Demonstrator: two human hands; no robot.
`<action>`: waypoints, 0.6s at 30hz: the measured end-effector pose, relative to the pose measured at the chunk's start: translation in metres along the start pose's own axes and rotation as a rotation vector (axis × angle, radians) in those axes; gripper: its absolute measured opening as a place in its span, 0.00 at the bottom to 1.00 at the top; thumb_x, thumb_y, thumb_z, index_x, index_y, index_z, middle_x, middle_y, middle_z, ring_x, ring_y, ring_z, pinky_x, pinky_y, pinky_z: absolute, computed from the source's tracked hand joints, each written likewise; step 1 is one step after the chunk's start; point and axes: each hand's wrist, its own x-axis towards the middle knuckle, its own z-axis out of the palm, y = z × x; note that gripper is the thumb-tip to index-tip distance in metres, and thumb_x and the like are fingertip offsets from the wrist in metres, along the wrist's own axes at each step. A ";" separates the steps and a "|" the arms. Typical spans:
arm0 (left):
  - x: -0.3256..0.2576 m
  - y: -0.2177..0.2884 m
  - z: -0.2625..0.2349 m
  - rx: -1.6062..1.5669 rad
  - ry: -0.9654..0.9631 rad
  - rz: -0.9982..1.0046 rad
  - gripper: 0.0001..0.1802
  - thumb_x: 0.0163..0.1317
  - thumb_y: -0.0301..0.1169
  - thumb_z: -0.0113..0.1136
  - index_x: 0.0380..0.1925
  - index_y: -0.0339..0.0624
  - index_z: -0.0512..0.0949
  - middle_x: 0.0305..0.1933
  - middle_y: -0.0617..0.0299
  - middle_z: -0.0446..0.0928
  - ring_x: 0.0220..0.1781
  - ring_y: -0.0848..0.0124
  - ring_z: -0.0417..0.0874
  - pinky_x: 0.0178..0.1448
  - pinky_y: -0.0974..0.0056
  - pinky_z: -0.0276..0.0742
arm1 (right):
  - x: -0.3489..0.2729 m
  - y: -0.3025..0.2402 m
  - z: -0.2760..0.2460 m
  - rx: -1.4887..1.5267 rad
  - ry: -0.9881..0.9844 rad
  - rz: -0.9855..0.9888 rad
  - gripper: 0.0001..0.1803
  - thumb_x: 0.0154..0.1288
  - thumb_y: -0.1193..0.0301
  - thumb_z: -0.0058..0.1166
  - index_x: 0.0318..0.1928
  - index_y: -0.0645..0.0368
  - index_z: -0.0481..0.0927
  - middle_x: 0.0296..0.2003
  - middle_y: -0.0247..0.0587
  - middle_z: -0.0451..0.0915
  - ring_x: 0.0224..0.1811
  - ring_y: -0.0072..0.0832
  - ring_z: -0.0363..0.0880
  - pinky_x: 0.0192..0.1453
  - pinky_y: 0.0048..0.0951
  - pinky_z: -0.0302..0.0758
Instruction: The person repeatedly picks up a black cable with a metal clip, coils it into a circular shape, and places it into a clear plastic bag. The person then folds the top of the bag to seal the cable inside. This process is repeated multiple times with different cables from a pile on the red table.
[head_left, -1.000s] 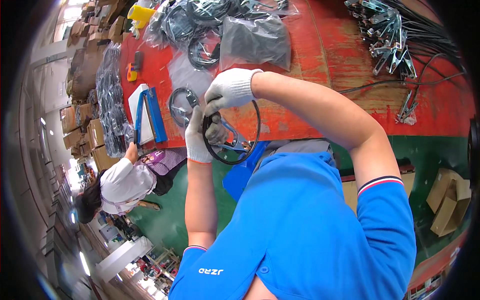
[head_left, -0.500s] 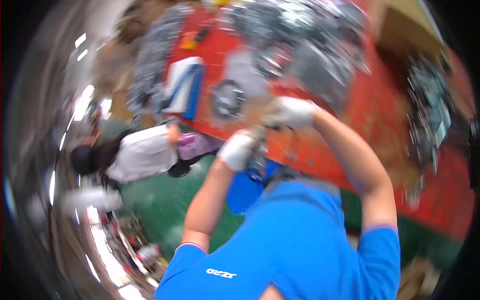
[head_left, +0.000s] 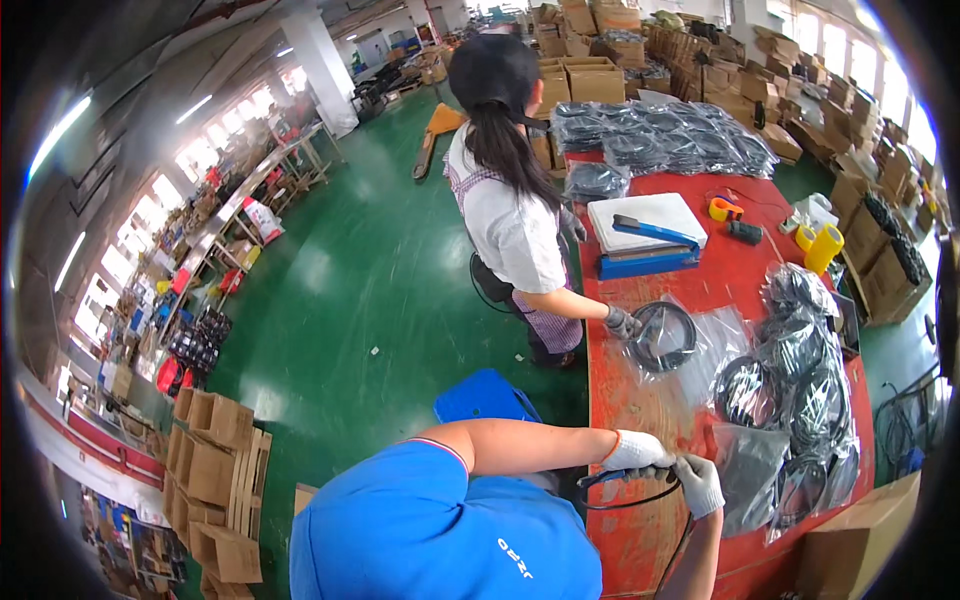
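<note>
My left hand (head_left: pixel 640 455), in a white glove with grey fingers, is closed round a black cable (head_left: pixel 618 507) above the near part of the red table. Close against it, my right hand (head_left: pixel 702 484), gloved alike, pinches the same cable. One loop of cable hangs below my hands, and a length runs down beside my right forearm. Just right of my hands lies a grey plastic bag (head_left: pixel 748 475). Farther off, a co-worker's grey-gloved hand (head_left: pixel 622 322) touches a bagged coil of black cable (head_left: pixel 690 345).
Bagged cable coils (head_left: pixel 812 385) cover the table's right side; more bags (head_left: pixel 670 135) fill its far end. A blue-and-white bag sealer (head_left: pixel 650 262), an orange tape dispenser (head_left: pixel 724 209) and yellow rolls (head_left: pixel 823 249) stand between. A blue stool (head_left: pixel 485 397) and a cardboard box (head_left: pixel 860 540) are nearby.
My view has swung from looking down at my body to the table and room at left, and the blur is gone. My hands remain close together.
</note>
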 end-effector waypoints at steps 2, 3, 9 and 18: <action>-0.003 0.005 0.001 0.060 0.029 0.020 0.23 0.79 0.51 0.50 0.30 0.48 0.78 0.21 0.75 0.67 0.20 0.79 0.62 0.25 0.67 0.61 | 0.005 0.013 0.000 0.041 -0.003 0.030 0.15 0.78 0.68 0.53 0.39 0.68 0.86 0.29 0.34 0.85 0.33 0.21 0.80 0.41 0.26 0.75; -0.005 0.001 -0.003 0.061 0.052 0.036 0.23 0.79 0.51 0.51 0.30 0.48 0.79 0.21 0.75 0.67 0.20 0.79 0.62 0.25 0.66 0.61 | 0.005 0.007 0.008 0.013 0.034 0.036 0.15 0.79 0.68 0.52 0.44 0.68 0.86 0.31 0.35 0.85 0.34 0.21 0.80 0.42 0.26 0.75; -0.031 0.022 -0.067 0.088 0.130 0.226 0.21 0.77 0.47 0.58 0.35 0.42 0.86 0.22 0.72 0.72 0.23 0.79 0.69 0.27 0.66 0.66 | -0.051 0.050 0.017 0.066 0.357 0.140 0.15 0.78 0.68 0.55 0.54 0.67 0.85 0.31 0.31 0.81 0.31 0.18 0.76 0.37 0.24 0.74; -0.079 0.059 -0.250 -0.796 0.111 0.136 0.16 0.80 0.46 0.52 0.41 0.47 0.78 0.18 0.78 0.65 0.15 0.80 0.63 0.19 0.70 0.59 | -0.249 0.162 0.040 -0.365 0.719 0.065 0.14 0.75 0.74 0.55 0.55 0.66 0.85 0.40 0.49 0.88 0.38 0.30 0.87 0.46 0.32 0.81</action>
